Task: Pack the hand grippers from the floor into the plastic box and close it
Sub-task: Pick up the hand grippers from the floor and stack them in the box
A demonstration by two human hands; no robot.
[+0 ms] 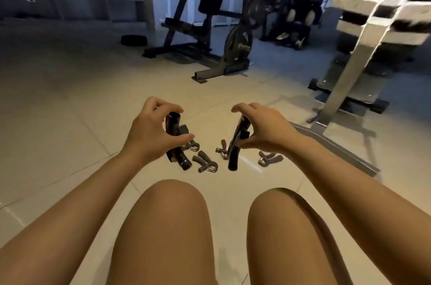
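Observation:
My left hand (149, 130) is shut on a black hand gripper (175, 142), held above the tiled floor with its handles pointing down. My right hand (261, 129) grips a second black hand gripper (236, 144) the same way. Below them on the floor lie several smaller hand grippers with metal springs: one (205, 163) between the hands, one (221, 149) beside the right one, one (269, 158) further right, and one (191, 146) partly hidden behind the left one. No plastic box is in view.
My bare knees (172, 210) fill the lower middle. A weight bench frame (349, 70) stands at the right, its base bar (338, 144) running along the floor near the grippers. Gym machines with weight plates (238, 44) stand at the back. A person sits far back.

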